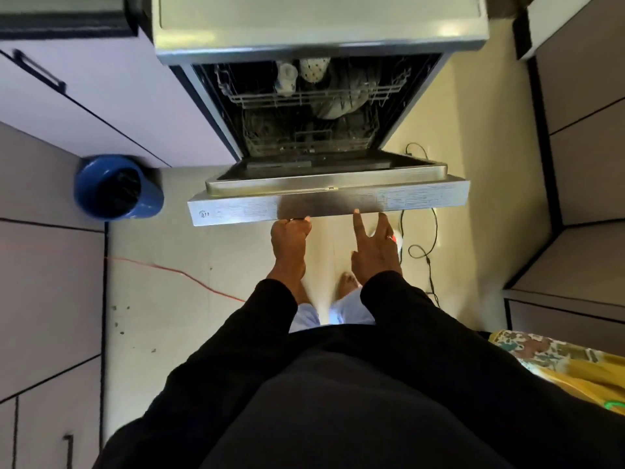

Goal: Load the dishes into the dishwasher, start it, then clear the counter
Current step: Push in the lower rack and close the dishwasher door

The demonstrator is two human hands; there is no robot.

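Observation:
The steel dishwasher door (324, 204) hangs partly open in front of me, its control strip facing up. My left hand (291, 238) curls under the door's front edge and grips it. My right hand (375, 245) reaches the same edge with straight fingers, the fingertips touching the strip. Inside, the upper rack (304, 96) holds a white cup (287, 76), a dotted bowl (314, 67) and a grey dish (348, 96). The lower rack (304, 137) is dark and hard to read.
A blue bin (118, 187) with a black liner stands on the floor at the left, against lilac cabinets (111, 106). A red cord (189, 275) and black cables (426, 238) lie on the floor. Grey cabinets (581, 130) line the right. The worktop (318, 18) overhangs above.

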